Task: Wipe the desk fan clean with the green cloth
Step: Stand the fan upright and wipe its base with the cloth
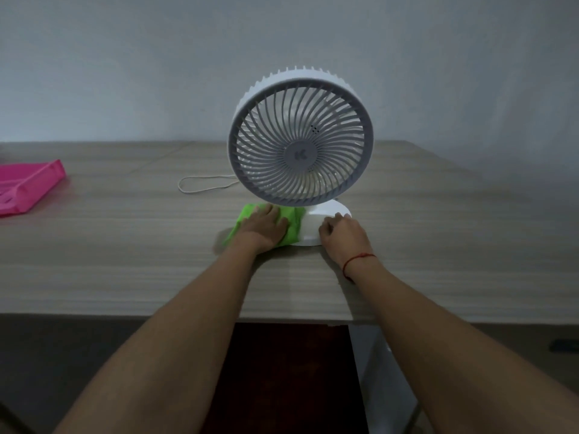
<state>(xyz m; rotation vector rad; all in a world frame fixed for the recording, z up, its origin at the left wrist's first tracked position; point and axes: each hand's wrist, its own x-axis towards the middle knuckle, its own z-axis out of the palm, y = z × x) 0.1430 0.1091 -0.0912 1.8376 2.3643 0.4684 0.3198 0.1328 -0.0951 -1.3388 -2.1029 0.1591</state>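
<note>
Desk fan (pixel 300 151) stands upright near the middle of the wooden desk (pixel 125 245), its round grille facing the person and its white cord (pixel 203 184) looped on the desk behind it to the left. The left hand (pixel 264 228) lies flat on the green cloth (pixel 293 225), fingers fairly straight, pressing it down where the left side of the round white base (pixel 316 227) meets the desk. That is probably so the palm can spread the wiping pressure over a wide patch.

The right hand (pixel 341 234) sits on the opposite side of the base with its fingers curled over the rim (a red string (pixel 357 261) circles that wrist). This grip likely braces the light fan so that it does not slide or turn while the cloth rubs against it.

Judging by where the cloth is, the wiping is at the base, with the grille and outer ring not yet under the cloth. A pink tray (pixel 28 189) lies well apart at the desk's left edge.
</note>
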